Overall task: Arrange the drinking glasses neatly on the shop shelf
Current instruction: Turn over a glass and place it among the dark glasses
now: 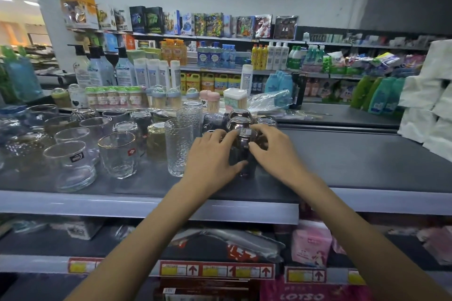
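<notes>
Shop shelf (342,161): left hand (210,154) and right hand (271,146) both curl round dark glass (244,139), front of its row, right of clear glasses (117,154); placing step, next likely nudge it square.

The dark grey flat shop shelf (342,154) carries short clear drinking glasses (117,154) across its left half. Two tall dimpled clear glasses (178,146) stand mid-shelf, just beside a row of dark smoked glass tumblers (241,121) running front to back. Small lidded toothpick jars (112,98) line the back edge.
</notes>
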Demonstrator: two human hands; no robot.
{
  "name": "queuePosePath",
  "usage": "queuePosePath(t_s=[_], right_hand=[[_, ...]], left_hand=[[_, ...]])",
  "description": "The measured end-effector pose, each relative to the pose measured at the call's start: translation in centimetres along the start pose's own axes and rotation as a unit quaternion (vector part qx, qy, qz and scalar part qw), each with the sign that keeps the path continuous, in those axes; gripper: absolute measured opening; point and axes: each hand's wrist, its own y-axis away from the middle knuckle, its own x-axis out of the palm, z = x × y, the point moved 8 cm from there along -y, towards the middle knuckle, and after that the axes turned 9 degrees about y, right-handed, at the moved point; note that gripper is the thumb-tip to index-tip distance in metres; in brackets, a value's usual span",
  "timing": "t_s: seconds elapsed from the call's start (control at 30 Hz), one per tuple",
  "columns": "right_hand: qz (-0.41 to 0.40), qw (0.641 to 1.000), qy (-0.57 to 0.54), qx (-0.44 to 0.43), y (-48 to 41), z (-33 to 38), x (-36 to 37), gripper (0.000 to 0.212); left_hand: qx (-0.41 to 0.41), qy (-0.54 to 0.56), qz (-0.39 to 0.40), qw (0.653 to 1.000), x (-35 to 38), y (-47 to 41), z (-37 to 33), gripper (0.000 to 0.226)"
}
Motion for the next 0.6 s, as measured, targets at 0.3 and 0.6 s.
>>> queuePosePath(t_s=[0.3, 0.6], right_hand=[[0.005, 1.000, 0.014, -0.011, -2.0, 0.3, -0.8, 0.033], [0.129, 0.988, 0.075, -0.038, -4.2, 1.1, 1.1, 0.056]], left_hand=[[0.004, -0.030, -0.033, 0.999, -0.1, -0.8, -0.3, 0.067], [0.020, -0.017, -0.045, 0.999, -0.1, -0.5, -0.7, 0.072]])
